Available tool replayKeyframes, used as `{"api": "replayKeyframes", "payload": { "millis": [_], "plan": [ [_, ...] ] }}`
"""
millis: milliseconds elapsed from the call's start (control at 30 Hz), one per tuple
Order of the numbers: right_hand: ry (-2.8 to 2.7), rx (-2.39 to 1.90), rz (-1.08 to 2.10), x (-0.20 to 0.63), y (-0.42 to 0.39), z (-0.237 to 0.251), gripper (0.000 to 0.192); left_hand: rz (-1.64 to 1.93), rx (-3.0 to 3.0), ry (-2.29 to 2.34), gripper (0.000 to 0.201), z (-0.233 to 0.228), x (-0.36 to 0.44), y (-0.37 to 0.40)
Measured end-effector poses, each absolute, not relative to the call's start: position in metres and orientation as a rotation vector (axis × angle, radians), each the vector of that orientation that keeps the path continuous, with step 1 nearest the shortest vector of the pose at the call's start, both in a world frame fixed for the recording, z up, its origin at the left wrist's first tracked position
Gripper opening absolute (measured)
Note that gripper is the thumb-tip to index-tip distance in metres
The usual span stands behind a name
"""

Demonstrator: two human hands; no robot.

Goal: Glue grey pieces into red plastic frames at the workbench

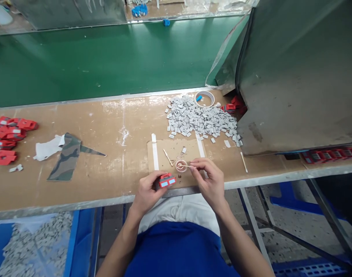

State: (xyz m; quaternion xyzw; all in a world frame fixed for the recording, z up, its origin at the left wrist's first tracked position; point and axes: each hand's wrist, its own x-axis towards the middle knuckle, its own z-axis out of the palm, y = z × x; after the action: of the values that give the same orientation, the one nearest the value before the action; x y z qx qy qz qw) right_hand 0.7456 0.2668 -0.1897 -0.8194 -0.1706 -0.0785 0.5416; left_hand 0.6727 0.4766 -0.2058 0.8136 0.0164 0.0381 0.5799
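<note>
My left hand [147, 192] grips a small red toy vehicle body [167, 180] with pale blue windows, close to the table's front edge. Between the fingertips of my right hand [209, 179] is a thin cotton swab [186, 166]. Its tip reaches into a small round clear dish [181, 166]; what the dish contains is too small to make out. Beside the dish, on a taped-down cardboard sheet [161, 148], lie another swab-like stick [168, 157] and a single small grey piece [184, 150].
Behind the sheet spreads a pile of small grey pieces [199, 119] with a tape roll [205, 99]. Red parts [8, 132] and camouflage cloth [67, 157] lie left. A metal housing [297, 77] stands right; a green belt [106, 57] runs behind. Another swab [244, 162] lies right.
</note>
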Motion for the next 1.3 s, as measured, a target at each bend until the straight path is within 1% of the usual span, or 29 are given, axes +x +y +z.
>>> {"api": "replayKeyframes", "payload": {
  "millis": [33, 67, 133, 167, 200, 267, 333, 433, 533, 667, 767, 867, 967, 1133, 1233, 1300],
  "plan": [
    [-0.444, -1.975, -0.151, 0.746, 0.267, -0.19, 0.007, 0.073, 1.885, 0.051, 0.019, -0.206, 0.673, 0.477],
    [-0.488, -2.005, -0.111, 0.747, 0.265, -0.19, 0.012, 0.061, 1.868, 0.062, 0.019, -0.205, 0.673, 0.477],
    [-0.562, -2.062, -0.051, 0.752, 0.258, -0.189, 0.031, 0.053, 1.844, 0.076, 0.019, -0.205, 0.673, 0.478],
    [-0.572, -2.091, -0.058, 0.759, 0.253, -0.188, 0.035, 0.056, 1.839, 0.076, 0.019, -0.204, 0.674, 0.479],
    [-0.558, -2.125, -0.094, 0.768, 0.246, -0.188, 0.032, 0.062, 1.837, 0.074, 0.019, -0.204, 0.674, 0.479],
    [-0.495, -2.207, -0.2, 0.794, 0.232, -0.189, 0.021, 0.07, 1.837, 0.062, 0.018, -0.203, 0.675, 0.48],
    [-0.471, -2.305, -0.251, 0.823, 0.221, -0.192, 0.015, 0.072, 1.841, 0.052, 0.018, -0.202, 0.676, 0.481],
    [-0.608, -2.486, -0.191, 0.858, 0.215, -0.197, 0.014, 0.08, 1.842, 0.052, 0.016, -0.2, 0.678, 0.481],
    [-0.742, -2.635, -0.148, 0.874, 0.221, -0.199, 0.016, 0.092, 1.827, 0.067, 0.016, -0.198, 0.679, 0.48],
    [-0.782, -2.655, -0.134, 0.877, 0.223, -0.195, 0.018, 0.09, 1.815, 0.091, 0.017, -0.198, 0.678, 0.48],
    [-0.754, -2.551, -0.168, 0.866, 0.213, -0.19, 0.016, 0.082, 1.817, 0.105, 0.019, -0.2, 0.678, 0.482],
    [-0.657, -2.336, -0.248, 0.839, 0.2, -0.189, 0.012, 0.077, 1.826, 0.082, 0.021, -0.201, 0.679, 0.485],
    [-0.453, -2.177, -0.206, 0.799, 0.191, -0.194, 0.009, 0.089, 1.812, -0.025, 0.029, -0.201, 0.68, 0.489],
    [-0.158, -1.975, 0.064, 0.738, 0.192, -0.203, 0.022, 0.009, 1.736, -0.096, 0.042, -0.201, 0.676, 0.491],
    [-0.084, -1.842, 0.204, 0.722, 0.203, -0.204, 0.031, -0.081, 1.621, -0.018, 0.051, -0.204, 0.671, 0.489],
    [-0.064, -1.765, 0.25, 0.718, 0.212, -0.203, 0.035, -0.107, 1.561, 0.005, 0.051, -0.206, 0.668, 0.488]
  ]
}}
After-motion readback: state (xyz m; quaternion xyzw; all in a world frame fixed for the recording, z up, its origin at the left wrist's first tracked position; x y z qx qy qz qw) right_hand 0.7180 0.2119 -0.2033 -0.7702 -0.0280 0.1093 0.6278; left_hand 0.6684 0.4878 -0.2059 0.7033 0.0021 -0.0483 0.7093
